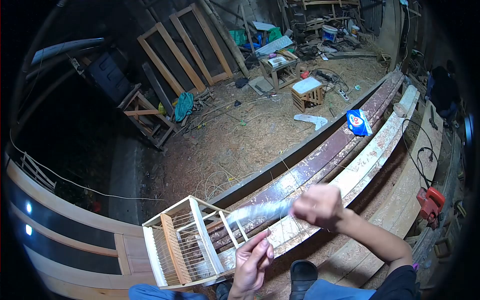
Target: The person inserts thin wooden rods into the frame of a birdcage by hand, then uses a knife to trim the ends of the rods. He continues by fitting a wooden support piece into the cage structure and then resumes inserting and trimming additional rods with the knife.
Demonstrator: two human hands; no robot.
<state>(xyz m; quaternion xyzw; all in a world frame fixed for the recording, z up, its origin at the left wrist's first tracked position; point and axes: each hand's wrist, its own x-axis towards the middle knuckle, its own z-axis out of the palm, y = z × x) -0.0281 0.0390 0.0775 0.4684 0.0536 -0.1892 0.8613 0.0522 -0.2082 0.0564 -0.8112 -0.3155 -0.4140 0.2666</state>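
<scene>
Closest in, the left hand (252, 262) pinches a thin stick (267, 235), fingers narrow, just right of the small wooden cage (182, 245) that rests on the near end of the long planks (350, 160). The right hand (318, 205) is a closed fist on a pale strip (257, 211), too blurred to identify. Farther right lies a blue bag (358, 122), its red lettering unreadable. 2 wooden frames (187, 47) lean far left. A red power tool (430, 202) sits right.
</scene>
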